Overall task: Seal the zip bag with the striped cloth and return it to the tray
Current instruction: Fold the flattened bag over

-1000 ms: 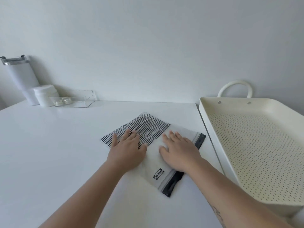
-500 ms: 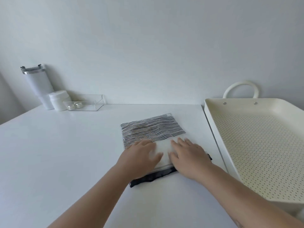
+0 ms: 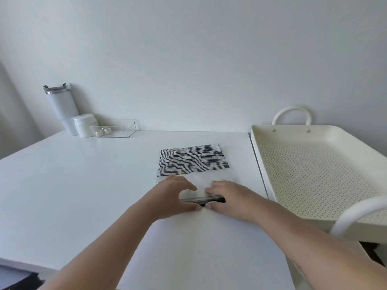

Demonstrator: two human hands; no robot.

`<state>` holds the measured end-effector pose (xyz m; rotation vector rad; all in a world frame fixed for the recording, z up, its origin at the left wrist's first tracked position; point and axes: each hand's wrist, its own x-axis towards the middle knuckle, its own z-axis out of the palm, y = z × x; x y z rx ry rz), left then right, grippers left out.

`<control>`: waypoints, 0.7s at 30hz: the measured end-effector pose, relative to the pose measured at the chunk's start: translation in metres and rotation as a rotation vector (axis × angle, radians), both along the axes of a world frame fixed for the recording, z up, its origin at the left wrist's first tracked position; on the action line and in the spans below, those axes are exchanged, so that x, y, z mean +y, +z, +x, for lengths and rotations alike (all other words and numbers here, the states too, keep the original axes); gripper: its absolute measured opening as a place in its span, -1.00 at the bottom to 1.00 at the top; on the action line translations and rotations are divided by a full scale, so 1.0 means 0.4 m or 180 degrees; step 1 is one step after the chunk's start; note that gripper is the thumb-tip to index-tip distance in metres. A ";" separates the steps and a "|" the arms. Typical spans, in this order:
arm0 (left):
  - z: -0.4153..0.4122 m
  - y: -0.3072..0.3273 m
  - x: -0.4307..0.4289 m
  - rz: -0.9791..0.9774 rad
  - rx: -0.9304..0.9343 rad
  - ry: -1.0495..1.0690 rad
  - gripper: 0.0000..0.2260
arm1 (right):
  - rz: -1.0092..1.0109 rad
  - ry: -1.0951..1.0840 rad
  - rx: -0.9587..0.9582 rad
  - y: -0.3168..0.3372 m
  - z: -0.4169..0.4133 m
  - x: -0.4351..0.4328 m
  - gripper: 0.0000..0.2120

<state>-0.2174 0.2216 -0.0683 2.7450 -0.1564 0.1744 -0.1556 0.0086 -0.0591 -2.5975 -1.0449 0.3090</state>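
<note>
Black zip strip [image 3: 202, 200] is being pinched by left hand [image 3: 174, 195] and right hand [image 3: 230, 198], thumbs meeting. Zip bag [image 3: 193, 170] is lying just beside the perforated tray [image 3: 254, 143] rim; white table [image 3: 83, 174] is lying open leftward.

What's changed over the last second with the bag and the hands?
The zip bag has been turned so its dark zip strip faces the person. Both hands slid from lying flat on the bag to that strip: left hand and right hand now pinch it, thumbs at the near edge. The striped cloth stays inside, the tray holds nothing.
</note>
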 end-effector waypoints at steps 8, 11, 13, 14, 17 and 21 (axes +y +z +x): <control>-0.062 0.004 -0.053 0.0439 -0.0430 -0.0032 -0.82 | -0.0127 -0.0050 -0.0929 -0.001 -0.051 0.020 -0.78; -0.068 0.012 -0.056 0.0624 -0.0580 0.0058 -0.83 | -0.0129 -0.0162 -0.1299 -0.001 -0.050 0.029 -0.77; -0.065 0.032 -0.051 0.0789 -0.0694 0.0132 -0.86 | -0.0096 -0.0199 -0.1479 0.020 -0.037 0.025 -0.77; -0.061 0.048 -0.049 0.0848 -0.0729 0.0188 -0.87 | -0.0039 -0.0218 -0.1508 0.035 -0.030 0.022 -0.78; -0.027 0.116 -0.043 0.0868 -0.0782 0.0370 -0.88 | 0.0187 -0.0208 -0.1407 0.092 -0.012 0.016 -0.89; 0.029 0.223 -0.029 0.0825 -0.0657 0.0456 -0.86 | 0.0366 -0.0321 -0.1110 0.171 0.036 0.023 -0.89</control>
